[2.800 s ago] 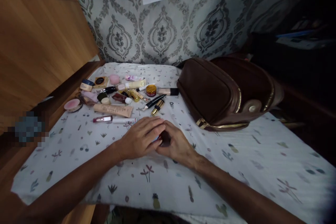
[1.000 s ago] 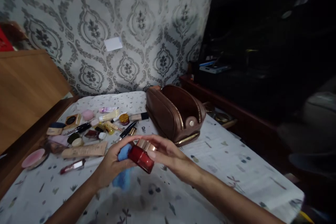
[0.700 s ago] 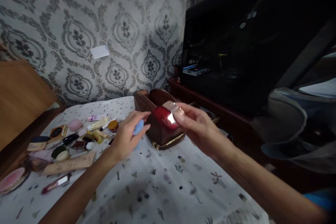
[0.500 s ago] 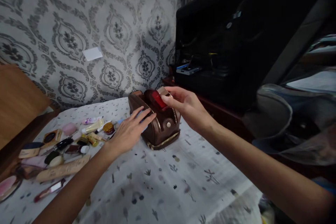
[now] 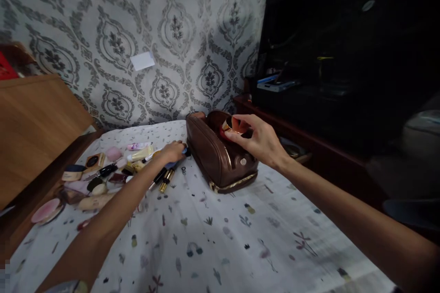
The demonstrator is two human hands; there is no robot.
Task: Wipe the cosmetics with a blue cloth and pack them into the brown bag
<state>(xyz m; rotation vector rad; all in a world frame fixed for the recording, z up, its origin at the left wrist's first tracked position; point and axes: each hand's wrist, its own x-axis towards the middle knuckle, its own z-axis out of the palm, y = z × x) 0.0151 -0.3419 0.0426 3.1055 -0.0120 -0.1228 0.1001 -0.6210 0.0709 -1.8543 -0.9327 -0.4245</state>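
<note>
Right of the frame's centre, the right hand point(image 5: 264, 141) has its fingers and thumb pinching a shiny-topped red jar point(image 5: 223, 133), right at the open mouth of the brown bag point(image 5: 208, 153). Near mid-frame, the left hand point(image 5: 173, 150) has its fingers curled over a blue cloth point(image 5: 170, 164); whether they grip anything beneath, I can't tell. A pink compact point(image 5: 45, 211) lies lower left on the counter point(image 5: 192, 233).

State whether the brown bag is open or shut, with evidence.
Open: the top of the brown bag gapes, its dark inside showing beside the right hand.
</note>
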